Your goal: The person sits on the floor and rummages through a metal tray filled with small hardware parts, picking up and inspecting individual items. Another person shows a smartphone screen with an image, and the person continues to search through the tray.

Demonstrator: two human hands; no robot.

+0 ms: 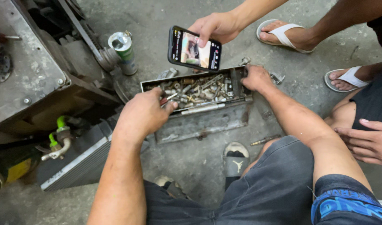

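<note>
A rusty metal box [199, 121] full of several bolts, nuts and small fittings [199, 89] lies on the concrete floor in front of me. My left hand [143, 114] reaches into its left end, fingers pinched around small parts there. My right hand [255, 78] grips the box's far right corner. Above the box, another person's hand [218, 26] holds a black phone [194, 48] with a lit screen.
A grey machine housing [28, 71] with a belt pulley stands at left. A green and silver can [124, 52] stands beside it. A finned radiator panel [74, 162] lies lower left. Sandalled feet [282, 35] and another person's hand [366, 139] are at right.
</note>
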